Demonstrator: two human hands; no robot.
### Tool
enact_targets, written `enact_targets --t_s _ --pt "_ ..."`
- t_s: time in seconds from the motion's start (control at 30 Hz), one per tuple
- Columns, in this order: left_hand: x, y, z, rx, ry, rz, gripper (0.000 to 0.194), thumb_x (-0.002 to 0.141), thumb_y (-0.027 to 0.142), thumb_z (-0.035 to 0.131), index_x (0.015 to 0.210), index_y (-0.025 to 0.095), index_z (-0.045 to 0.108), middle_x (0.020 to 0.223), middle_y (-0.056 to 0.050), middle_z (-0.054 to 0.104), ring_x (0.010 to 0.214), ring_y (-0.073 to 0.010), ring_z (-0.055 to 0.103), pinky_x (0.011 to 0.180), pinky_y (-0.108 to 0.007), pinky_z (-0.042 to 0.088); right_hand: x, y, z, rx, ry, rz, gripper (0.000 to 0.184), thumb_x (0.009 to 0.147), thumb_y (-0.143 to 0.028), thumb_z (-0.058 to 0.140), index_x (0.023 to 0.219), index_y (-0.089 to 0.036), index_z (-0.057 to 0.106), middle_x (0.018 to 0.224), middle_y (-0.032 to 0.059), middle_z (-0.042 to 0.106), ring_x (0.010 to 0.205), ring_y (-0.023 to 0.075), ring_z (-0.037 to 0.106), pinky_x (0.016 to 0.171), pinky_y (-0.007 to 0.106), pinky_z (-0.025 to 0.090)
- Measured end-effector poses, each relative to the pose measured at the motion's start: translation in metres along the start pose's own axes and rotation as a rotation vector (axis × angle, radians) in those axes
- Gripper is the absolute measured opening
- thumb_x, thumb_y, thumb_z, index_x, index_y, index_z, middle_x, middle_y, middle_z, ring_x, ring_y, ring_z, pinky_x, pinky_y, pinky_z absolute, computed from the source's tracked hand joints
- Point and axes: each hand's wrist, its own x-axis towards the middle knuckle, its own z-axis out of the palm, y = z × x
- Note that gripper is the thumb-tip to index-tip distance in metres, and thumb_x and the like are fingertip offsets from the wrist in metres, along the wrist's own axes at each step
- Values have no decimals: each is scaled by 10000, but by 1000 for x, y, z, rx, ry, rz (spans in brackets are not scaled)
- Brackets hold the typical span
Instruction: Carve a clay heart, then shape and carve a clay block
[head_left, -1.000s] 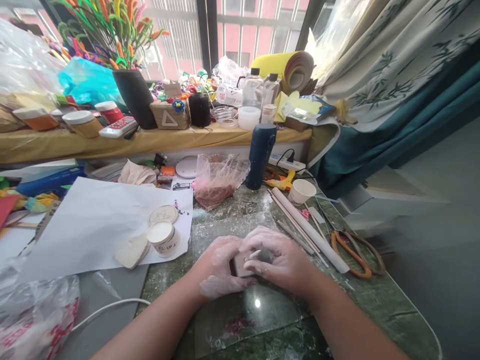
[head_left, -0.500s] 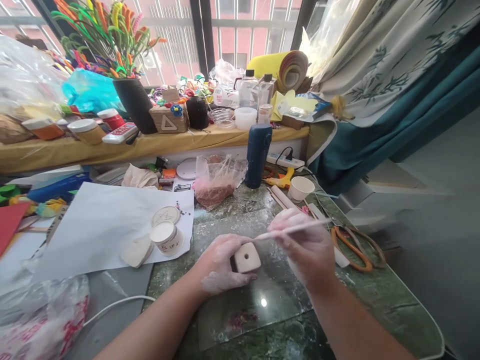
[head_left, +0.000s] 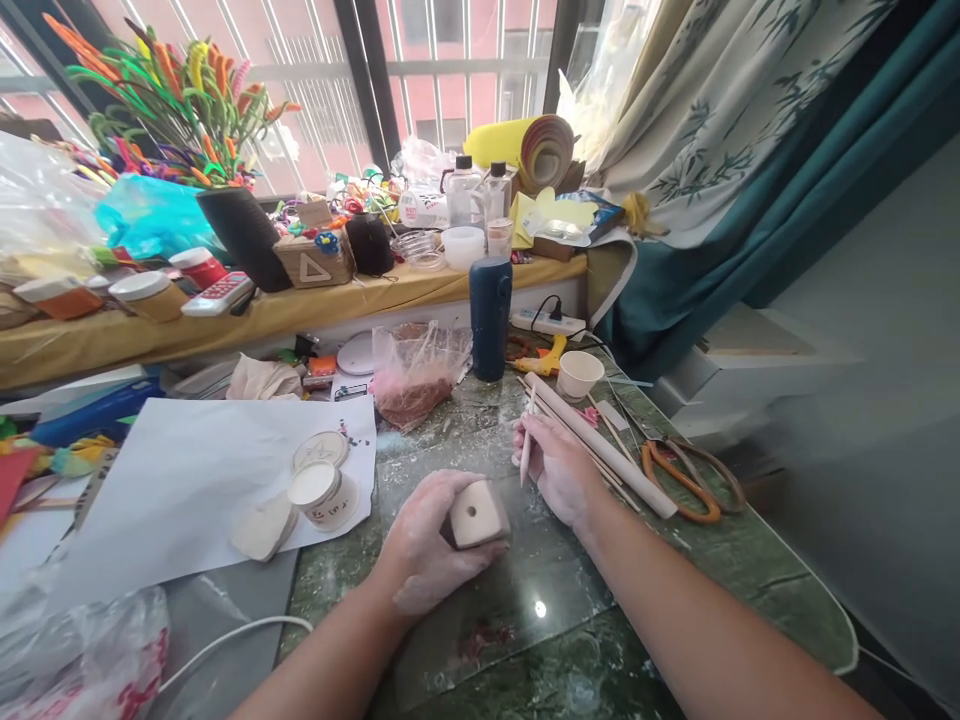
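My left hand [head_left: 435,540] is closed around a pale, rounded clay block [head_left: 480,515] with a dark round hole in its top face. White powder coats the fingers. To the right, my right hand [head_left: 559,465] grips a thin, pale, pointed stick [head_left: 527,440], held nearly upright with the tip down. That tip is apart from the block. Both hands are over a clear sheet [head_left: 540,570] dusted with white specks. A rolling pin [head_left: 607,450] and thin sticks lie just beyond the right hand.
White paper [head_left: 195,480] at the left bears a small labelled tub [head_left: 315,490] and flat pale pieces. Farther back are a bag of brown clay [head_left: 412,385], a blue bottle [head_left: 490,320] and a paper cup [head_left: 580,374]. Orange-handled scissors [head_left: 682,485] lie at the right edge.
My right hand has moved left and turned, swinging the stick from nearly level to nearly upright. The rolling pin shows more fully. The block stays in my left hand; the view has shifted.
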Motion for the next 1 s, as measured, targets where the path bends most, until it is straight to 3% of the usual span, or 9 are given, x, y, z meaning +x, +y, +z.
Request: enact_targets --t_s 0.1,0.23,0.33,0.5,0.6,0.7,0.8,0.93,1.0 --pt "-1 -5 3 -195 97 -109 516 764 308 801 1211 252 552 1166 -55 660 1054 -245 653 941 -407 536 0 -1 0 -9 -22 -1 354 749 -491 853 793 -174 703 679 -14 606 598 117 538 554 231 470" --pt "2 -17 12 -423 76 -157 503 781 237 754 1212 242 494 1238 -77 634 1085 -232 663 920 -379 558 -2 -1 0 -32 -52 -20 380 766 -524 838 814 -163 730 707 -8 602 630 113 541 578 224 469" --pt "1 -21 14 -352 43 -148 574 792 226 767 1285 255 474 1262 -78 624 1144 -243 643 1004 -421 523 -8 -1 0 -74 -78 -91 373 817 -539 795 902 -179 748 726 -20 574 632 105 513 567 217 443" --pt "-2 -11 8 -332 -40 -144 597 803 234 772 1320 263 476 1298 -80 621 1173 -257 631 1034 -439 507 -30 -8 5 -311 -71 -495 339 1003 -498 567 1155 -235 717 830 15 599 750 171 576 666 305 519" --pt "0 -5 6 -329 -103 -49 607 782 219 774 1318 256 492 1291 -85 620 1177 -263 620 1019 -425 515 -44 -12 11 -487 -107 -644 340 1048 -446 484 1243 -259 691 908 43 641 827 202 615 777 373 550" --pt "2 -4 9 -186 -118 9 708 717 152 750 1371 250 495 1329 -99 602 1217 -290 594 1054 -461 494 -50 -13 14 -679 -242 -687 278 1031 -394 541 1206 -273 719 980 61 690 917 228 646 903 427 537" --pt "3 -9 13 -73 -63 -50 808 691 225 799 1430 237 471 1371 -125 599 1258 -335 575 1079 -517 470 -50 -11 13 -752 -324 -695 244 1020 -349 573 1200 -288 725 1044 65 716 1013 247 654 973 453 512" --pt "2 -14 14 -24 -61 -45 645 683 296 861 1278 265 614 1289 -79 678 1200 -325 618 1050 -495 491 -48 -12 13 -792 -381 -691 272 1028 -333 555 1251 -298 707 1067 68 720 1032 253 658 946 448 525" --pt "3 -15 13 -30 -57 -29 655 662 313 895 1260 271 632 1286 -74 689 1197 -325 624 1052 -494 490 -48 -14 14 -825 -412 -697 280 1029 -319 553 1266 -302 702 1050 63 718 1003 243 665 918 431 536"
